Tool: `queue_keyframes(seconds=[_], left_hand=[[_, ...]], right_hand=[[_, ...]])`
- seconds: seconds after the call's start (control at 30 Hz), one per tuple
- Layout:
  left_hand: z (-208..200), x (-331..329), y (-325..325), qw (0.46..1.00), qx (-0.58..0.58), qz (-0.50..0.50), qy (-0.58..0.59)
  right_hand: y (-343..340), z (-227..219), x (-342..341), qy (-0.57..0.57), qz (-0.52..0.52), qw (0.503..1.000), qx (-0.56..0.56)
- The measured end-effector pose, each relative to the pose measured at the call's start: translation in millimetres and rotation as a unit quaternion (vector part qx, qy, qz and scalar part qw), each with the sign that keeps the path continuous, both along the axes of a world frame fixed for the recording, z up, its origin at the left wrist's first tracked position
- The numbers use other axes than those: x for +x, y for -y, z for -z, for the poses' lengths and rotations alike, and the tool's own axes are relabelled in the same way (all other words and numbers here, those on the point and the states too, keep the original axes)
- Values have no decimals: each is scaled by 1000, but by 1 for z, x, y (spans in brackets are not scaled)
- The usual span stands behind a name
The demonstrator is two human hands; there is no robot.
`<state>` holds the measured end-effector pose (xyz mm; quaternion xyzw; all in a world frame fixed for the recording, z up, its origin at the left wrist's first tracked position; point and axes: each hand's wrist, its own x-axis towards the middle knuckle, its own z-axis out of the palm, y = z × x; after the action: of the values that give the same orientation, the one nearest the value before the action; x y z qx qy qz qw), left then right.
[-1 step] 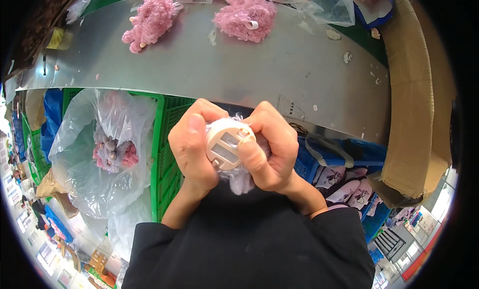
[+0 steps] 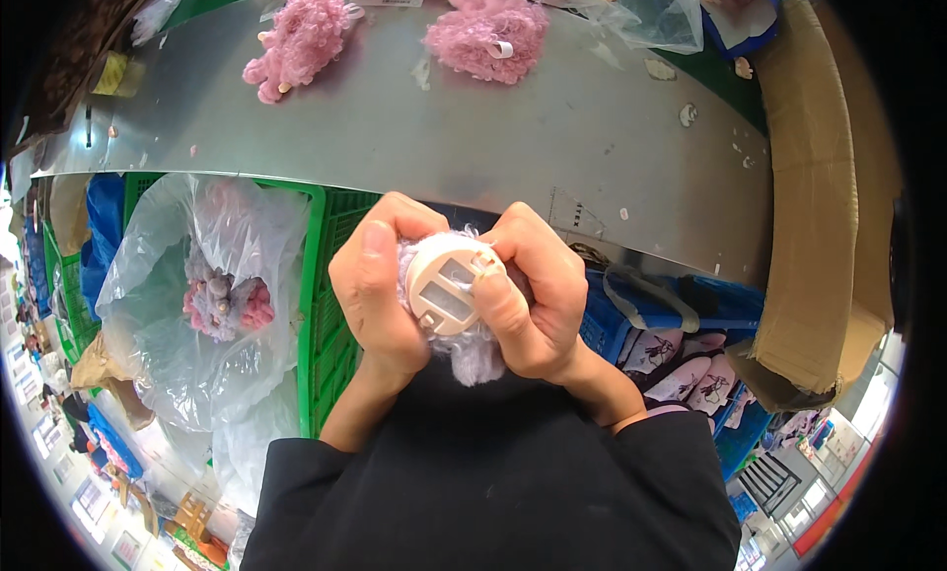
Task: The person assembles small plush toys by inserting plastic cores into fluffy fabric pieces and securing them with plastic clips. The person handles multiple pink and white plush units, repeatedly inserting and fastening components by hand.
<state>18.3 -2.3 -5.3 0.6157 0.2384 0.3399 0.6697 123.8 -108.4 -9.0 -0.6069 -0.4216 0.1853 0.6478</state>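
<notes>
A lilac curly plush toy (image 2: 475, 362) is held between both hands just in front of the table edge. Set in its upturned side is a round cream plastic piece (image 2: 426, 293) with two rectangular windows and small tabs at its rim. My left hand (image 2: 373, 287) is closed around the plush on the left side of the disc. My right hand (image 2: 543, 300) grips from the right, its thumb pressing on the disc's edge beside one window. The fingertips sunk in the plush are hidden.
Pink curly plush pieces (image 2: 301, 40) lie along the far side of the metal table (image 2: 395, 127). At left, a green crate (image 2: 318, 334) stands beside a clear plastic bag (image 2: 148, 344) holding lilac and pink plush. A cardboard box (image 2: 809, 196) and a blue crate (image 2: 607, 320) are at right.
My left hand has shifted very slightly left, baring a little more lilac fluff beside the disc. The right thumb stays on the disc.
</notes>
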Motion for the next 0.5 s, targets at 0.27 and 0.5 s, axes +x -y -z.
queue_keyframes(seconds=[0.27,0.5], left_hand=[[-15,0,-2,995,-6,-53,-89],[9,-5,-4,993,-102,-57,-35]], right_hand=[[-6,3,-7,89,25,996,-14],[-7,1,0,170,-23,985,-28]])
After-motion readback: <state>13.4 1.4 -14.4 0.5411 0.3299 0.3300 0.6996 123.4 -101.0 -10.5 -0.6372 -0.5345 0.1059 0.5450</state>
